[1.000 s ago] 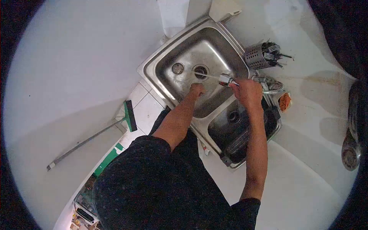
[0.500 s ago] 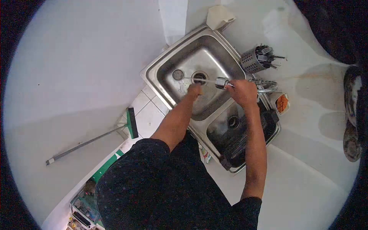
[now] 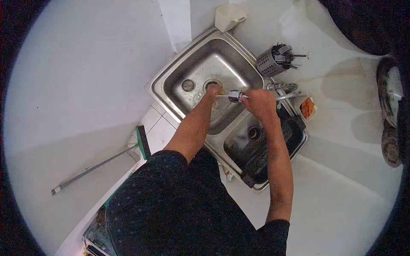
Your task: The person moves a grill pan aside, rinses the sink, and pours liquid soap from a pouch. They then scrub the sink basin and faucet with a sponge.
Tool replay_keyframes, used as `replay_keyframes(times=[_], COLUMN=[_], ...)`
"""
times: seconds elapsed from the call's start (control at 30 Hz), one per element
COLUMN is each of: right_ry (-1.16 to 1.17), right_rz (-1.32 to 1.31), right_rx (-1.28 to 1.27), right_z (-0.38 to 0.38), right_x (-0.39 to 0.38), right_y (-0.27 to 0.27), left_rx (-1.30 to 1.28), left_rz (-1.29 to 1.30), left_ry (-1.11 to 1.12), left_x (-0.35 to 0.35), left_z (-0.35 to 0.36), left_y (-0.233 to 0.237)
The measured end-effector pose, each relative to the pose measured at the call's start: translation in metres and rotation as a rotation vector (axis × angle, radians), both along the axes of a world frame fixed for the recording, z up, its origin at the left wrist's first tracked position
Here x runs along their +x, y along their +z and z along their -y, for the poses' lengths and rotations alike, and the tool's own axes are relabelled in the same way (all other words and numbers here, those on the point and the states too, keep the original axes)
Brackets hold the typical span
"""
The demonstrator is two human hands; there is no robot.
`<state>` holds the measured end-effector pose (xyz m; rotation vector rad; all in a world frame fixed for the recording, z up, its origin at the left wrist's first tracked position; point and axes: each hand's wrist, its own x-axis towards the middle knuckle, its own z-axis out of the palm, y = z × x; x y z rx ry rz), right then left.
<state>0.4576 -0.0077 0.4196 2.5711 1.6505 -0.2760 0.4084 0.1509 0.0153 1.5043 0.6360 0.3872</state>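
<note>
My right hand (image 3: 260, 103) is closed round a chrome spray head (image 3: 235, 96) on a flexible metal hose (image 3: 288, 94). A stream of water runs from it leftward onto my left hand (image 3: 213, 89). That hand is over the drain opening (image 3: 212, 82) of the larger steel basin (image 3: 230, 62). Its fingers are blurred and mostly hidden, so their pose does not show. A round sink strainer (image 3: 188, 85) lies on the basin floor, just left of the drain and apart from my hand.
A smaller basin with a black dish rack (image 3: 252, 160) adjoins on the right. Behind the sink stand a perforated cutlery holder (image 3: 269, 63), a pale plastic jug (image 3: 226, 18) and a container with an orange cloth (image 3: 306, 107). A green squeegee (image 3: 142, 143) leans at lower left.
My left hand has moved up onto the drain opening, into the water stream. My right hand keeps its hold on the spray head. The whole view has shifted slightly.
</note>
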Motion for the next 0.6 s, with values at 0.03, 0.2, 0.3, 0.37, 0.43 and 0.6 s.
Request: replay_keyframes(times=[0.03, 0.2, 0.3, 0.37, 0.43, 0.6], right_ry=[-0.005, -0.015, 0.001, -0.030, -0.016, -0.019], right_rz=[0.004, 0.060, 0.084, 0.037, 0.055, 0.085], right_rx=[-0.003, 0.017, -0.006, -0.006, 0.007, 0.008], right_z=[0.000, 0.004, 0.007, 0.006, 0.005, 0.006], right_x=[0.001, 0.002, 0.006, 0.004, 0.005, 0.005], right_y=[-0.004, -0.020, -0.031, -0.030, -0.030, -0.032], left_rx=[0.242, 1.251, 0.442, 0.370, 0.774, 0.508], left_rz=[0.013, -0.187, -0.408, -0.510, -0.494, -0.579], left_ry=[-0.125, -0.439, -0.105, -0.087, -0.197, -0.035], left_x=[0.000, -0.011, -0.009, -0.005, -0.002, -0.017], left_z=[0.000, 0.000, 0.011, 0.012, 0.006, -0.004], left_y=[-0.002, 0.038, 0.070, 0.068, 0.018, 0.038])
